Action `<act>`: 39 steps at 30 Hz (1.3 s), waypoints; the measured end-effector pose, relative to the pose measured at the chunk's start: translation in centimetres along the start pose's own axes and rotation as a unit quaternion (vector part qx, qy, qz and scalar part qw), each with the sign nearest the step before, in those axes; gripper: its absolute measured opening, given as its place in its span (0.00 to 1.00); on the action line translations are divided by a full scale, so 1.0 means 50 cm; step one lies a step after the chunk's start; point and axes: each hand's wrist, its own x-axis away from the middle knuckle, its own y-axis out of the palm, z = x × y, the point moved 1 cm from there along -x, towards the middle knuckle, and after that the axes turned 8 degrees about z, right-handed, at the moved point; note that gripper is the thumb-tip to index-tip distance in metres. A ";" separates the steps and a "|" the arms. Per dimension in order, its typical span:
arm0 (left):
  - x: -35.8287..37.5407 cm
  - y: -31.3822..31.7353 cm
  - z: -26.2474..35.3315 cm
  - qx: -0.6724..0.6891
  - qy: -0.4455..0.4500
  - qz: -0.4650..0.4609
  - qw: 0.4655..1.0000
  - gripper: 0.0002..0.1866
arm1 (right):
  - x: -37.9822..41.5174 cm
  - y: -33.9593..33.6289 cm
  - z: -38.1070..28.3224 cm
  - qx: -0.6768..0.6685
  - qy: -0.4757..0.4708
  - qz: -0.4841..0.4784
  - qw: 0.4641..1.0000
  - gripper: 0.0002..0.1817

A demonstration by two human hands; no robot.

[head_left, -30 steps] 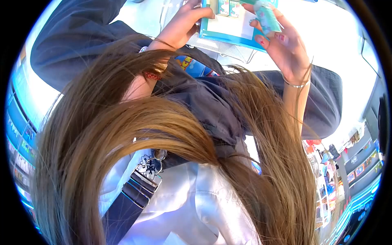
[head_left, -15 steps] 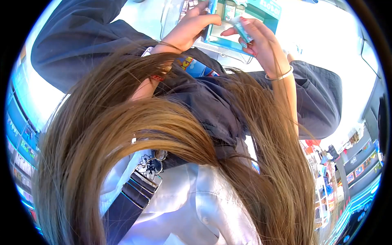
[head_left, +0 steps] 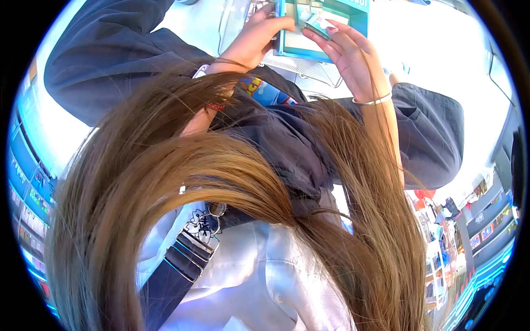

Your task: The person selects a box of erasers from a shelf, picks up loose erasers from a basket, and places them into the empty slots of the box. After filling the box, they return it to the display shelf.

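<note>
The teal box (head_left: 361, 23) bears white lettering (head_left: 356, 2); the sleeves (head_left: 113, 55) are dark.

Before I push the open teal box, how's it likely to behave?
The teal box looks fairly stiff: its edges run straight where the left hand steadies one side. Probably light, judging by its thin-looking walls. With its rectangular outline I'd expect sliding rather than rolling, though its base is hidden.

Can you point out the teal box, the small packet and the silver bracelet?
Box (head_left: 361, 23): head view, right wall.
Packet (head_left: 317, 22): head view, middle of visible side.
Bracelet (head_left: 374, 102): head view, near edge of band.
</note>
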 end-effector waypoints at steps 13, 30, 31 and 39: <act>-0.011 -0.002 -0.030 -0.042 0.038 -0.084 0.995 0.25 | -0.015 -0.004 0.045 0.193 -0.127 0.071 0.970 0.18; -0.008 0.002 -0.037 -0.062 0.074 -0.112 0.989 0.27 | -0.023 -0.001 0.062 0.352 -0.207 0.082 0.909 0.10; -0.003 0.005 -0.033 -0.053 0.064 -0.114 0.990 0.27 | -0.019 0.002 0.057 0.352 -0.207 0.082 0.909 0.10; -0.003 0.004 -0.030 -0.085 0.081 -0.114 0.986 0.26 | -0.010 0.018 0.021 0.585 -0.329 0.019 0.741 0.27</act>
